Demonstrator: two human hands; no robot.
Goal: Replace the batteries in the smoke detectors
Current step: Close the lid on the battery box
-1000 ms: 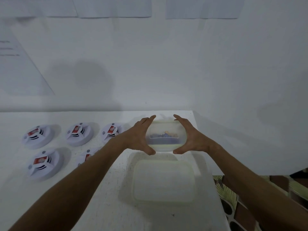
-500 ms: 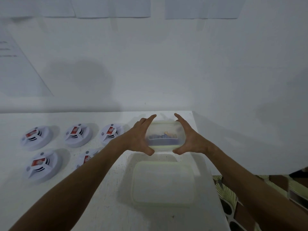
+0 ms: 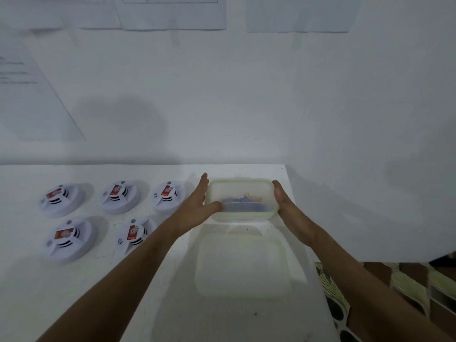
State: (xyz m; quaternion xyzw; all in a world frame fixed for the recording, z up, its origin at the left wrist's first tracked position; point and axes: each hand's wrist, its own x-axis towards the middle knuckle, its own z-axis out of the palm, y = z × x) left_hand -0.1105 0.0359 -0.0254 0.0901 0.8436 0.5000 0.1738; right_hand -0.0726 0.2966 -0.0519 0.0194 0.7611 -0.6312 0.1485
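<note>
Step in hand: fetching the battery container (image 3: 240, 199) at the far right of the surface (image 3: 74, 292). Left hand (image 3: 197, 206) and right hand (image 3: 283, 203) flank it — fingers straight, pressing its sides. Five smoke detectors (image 3: 118, 196) sit untouched, left. Next — likely drawing batteries out.

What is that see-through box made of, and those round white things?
The box looks like cloudy plastic: you can see blue shapes through its wall. The round smoke detectors look like smooth, matte white plastic with moulded slots, though that is only a guess.
</note>
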